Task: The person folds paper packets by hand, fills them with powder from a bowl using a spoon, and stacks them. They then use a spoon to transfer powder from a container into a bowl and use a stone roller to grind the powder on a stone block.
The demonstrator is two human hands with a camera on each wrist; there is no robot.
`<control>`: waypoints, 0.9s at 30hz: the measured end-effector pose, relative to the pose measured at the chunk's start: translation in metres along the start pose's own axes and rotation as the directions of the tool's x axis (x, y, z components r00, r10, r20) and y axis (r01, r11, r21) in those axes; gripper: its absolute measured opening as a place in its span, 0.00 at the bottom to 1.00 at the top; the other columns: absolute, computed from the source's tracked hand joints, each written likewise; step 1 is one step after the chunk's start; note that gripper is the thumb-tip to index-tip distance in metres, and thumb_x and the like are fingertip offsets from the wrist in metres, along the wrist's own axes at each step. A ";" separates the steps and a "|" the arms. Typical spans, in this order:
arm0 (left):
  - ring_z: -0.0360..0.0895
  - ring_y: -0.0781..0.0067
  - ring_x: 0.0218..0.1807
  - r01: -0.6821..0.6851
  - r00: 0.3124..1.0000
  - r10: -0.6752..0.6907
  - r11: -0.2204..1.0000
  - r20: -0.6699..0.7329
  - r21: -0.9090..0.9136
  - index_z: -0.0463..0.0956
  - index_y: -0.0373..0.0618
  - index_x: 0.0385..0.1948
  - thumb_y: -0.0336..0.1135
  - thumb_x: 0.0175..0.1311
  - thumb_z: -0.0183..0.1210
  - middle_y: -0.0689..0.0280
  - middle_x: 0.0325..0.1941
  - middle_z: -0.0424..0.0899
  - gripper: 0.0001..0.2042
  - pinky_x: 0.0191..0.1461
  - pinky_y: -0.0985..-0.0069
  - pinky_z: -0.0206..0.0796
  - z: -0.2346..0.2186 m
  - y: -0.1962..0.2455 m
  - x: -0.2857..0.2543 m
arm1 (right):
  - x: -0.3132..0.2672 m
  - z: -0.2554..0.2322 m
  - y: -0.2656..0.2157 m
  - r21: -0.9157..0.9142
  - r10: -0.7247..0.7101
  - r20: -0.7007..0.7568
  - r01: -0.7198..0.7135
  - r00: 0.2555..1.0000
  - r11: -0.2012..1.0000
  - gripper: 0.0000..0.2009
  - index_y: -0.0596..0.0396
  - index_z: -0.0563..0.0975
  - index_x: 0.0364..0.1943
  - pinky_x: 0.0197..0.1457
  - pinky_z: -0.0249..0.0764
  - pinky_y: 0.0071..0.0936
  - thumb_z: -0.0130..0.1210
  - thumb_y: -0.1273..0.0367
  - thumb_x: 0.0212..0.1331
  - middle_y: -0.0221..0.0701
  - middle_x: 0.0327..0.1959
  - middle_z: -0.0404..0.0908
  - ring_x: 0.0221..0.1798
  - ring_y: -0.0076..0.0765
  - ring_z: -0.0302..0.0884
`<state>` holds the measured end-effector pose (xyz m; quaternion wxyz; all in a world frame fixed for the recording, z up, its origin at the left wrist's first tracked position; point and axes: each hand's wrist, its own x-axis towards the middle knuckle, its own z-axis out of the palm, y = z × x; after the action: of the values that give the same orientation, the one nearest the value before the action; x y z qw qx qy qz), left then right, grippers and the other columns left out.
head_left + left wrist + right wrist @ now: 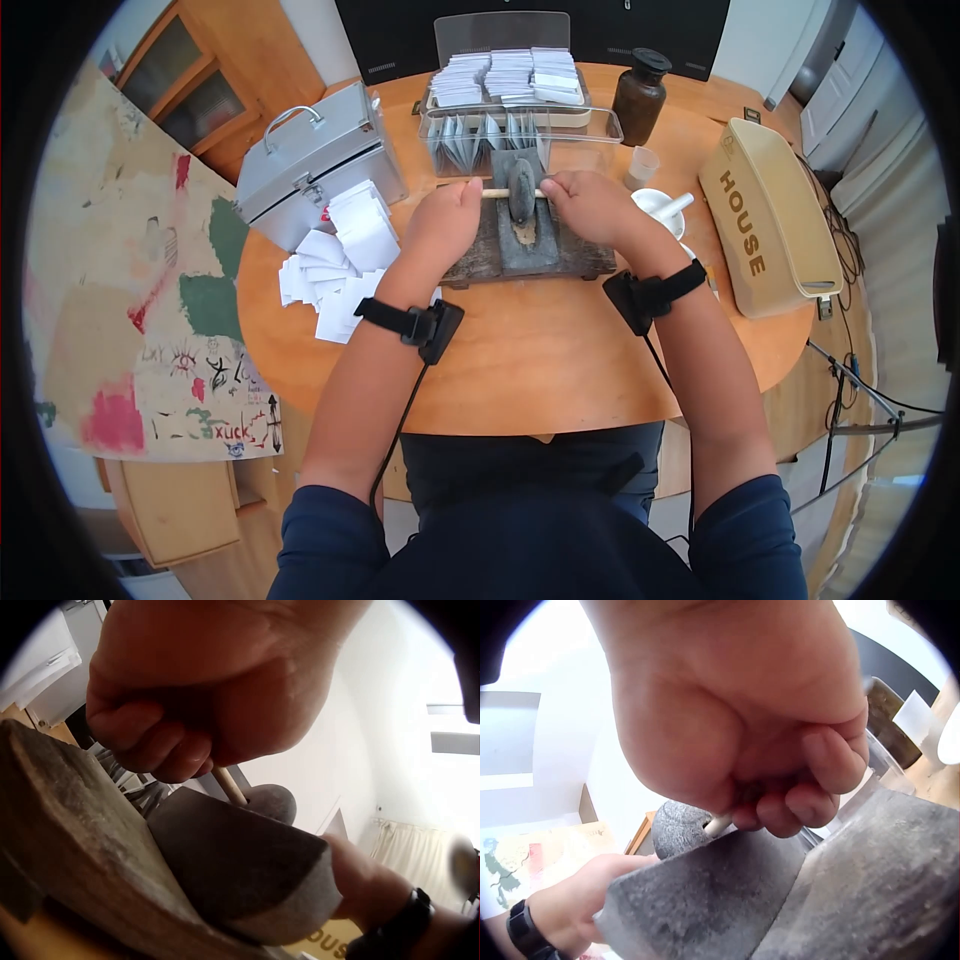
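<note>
A dark stone grinding wheel (pixel 521 192) stands upright on a pale wooden axle rod (pixel 495 193) in a grey stone trough (pixel 525 258). Brown powdery material (pixel 524 233) lies in the trough in front of the wheel. My left hand (pixel 447 222) grips the rod on the wheel's left side, fingers curled round it. On the other side my right hand (pixel 590 208) holds the opposite end the same way. Both wrist views show the trough's outer wall (pixel 232 855) below the curled fingers, with part of the wheel (pixel 679 831) rising behind it.
Under the trough is a rough dark block (pixel 465 262). Loose white packets (pixel 350 250) lie left, beside a silver case (pixel 315 160). Behind stand a clear bin (pixel 590 125) of packets and a brown jar (pixel 640 95). At right are a white mortar (pixel 665 212) and a beige bin (pixel 765 220).
</note>
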<state>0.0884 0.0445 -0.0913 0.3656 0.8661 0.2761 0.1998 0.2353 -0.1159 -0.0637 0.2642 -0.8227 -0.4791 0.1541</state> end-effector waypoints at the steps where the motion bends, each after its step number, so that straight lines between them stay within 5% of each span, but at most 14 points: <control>1: 0.73 0.54 0.29 -0.035 0.999 0.035 0.998 -0.001 0.051 0.71 0.34 0.27 0.49 0.73 0.44 0.52 0.22 0.73 0.23 0.38 0.60 0.64 -0.001 -0.002 -0.007 | -0.003 -0.002 -0.002 0.005 0.009 0.019 -0.009 1.000 1.000 0.20 0.56 0.79 0.42 0.53 0.71 0.48 0.39 0.57 0.71 0.49 0.42 0.82 0.48 0.59 0.77; 9: 0.71 0.61 0.26 -0.058 0.998 0.058 0.998 -0.017 0.000 0.70 0.33 0.25 0.49 0.74 0.44 0.56 0.19 0.70 0.24 0.36 0.62 0.63 0.002 -0.006 0.002 | 0.002 -0.001 0.002 0.019 0.023 -0.013 -0.023 1.000 1.000 0.19 0.57 0.79 0.41 0.55 0.71 0.47 0.40 0.58 0.71 0.47 0.44 0.82 0.50 0.58 0.77; 11: 0.77 0.40 0.40 -0.043 0.998 0.035 0.987 0.055 0.155 0.76 0.36 0.32 0.49 0.74 0.41 0.44 0.32 0.80 0.24 0.45 0.55 0.66 -0.006 0.005 -0.009 | -0.007 -0.001 -0.001 -0.027 -0.003 0.023 0.004 1.000 1.000 0.20 0.57 0.79 0.42 0.55 0.71 0.47 0.40 0.57 0.71 0.47 0.44 0.82 0.50 0.58 0.77; 23: 0.77 0.42 0.39 0.006 0.999 -0.011 0.994 0.051 0.105 0.74 0.37 0.30 0.50 0.74 0.41 0.46 0.30 0.79 0.24 0.44 0.57 0.67 -0.004 0.004 -0.019 | -0.011 0.004 0.003 0.042 -0.008 -0.065 0.011 0.998 0.999 0.20 0.61 0.79 0.39 0.50 0.72 0.45 0.41 0.59 0.72 0.52 0.38 0.81 0.44 0.60 0.78; 27: 0.76 0.47 0.32 0.095 0.991 -0.094 0.995 0.097 -0.011 0.73 0.35 0.29 0.52 0.74 0.42 0.49 0.25 0.76 0.25 0.41 0.58 0.66 0.001 -0.012 0.005 | 0.004 0.015 0.013 0.043 -0.104 -0.135 0.110 0.985 0.993 0.20 0.61 0.78 0.38 0.49 0.72 0.45 0.42 0.58 0.71 0.51 0.37 0.82 0.43 0.60 0.78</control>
<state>0.0891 0.0539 -0.1001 0.3942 0.8579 0.2973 0.1421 0.2383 -0.1136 -0.0838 0.3239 -0.7972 -0.5001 0.0969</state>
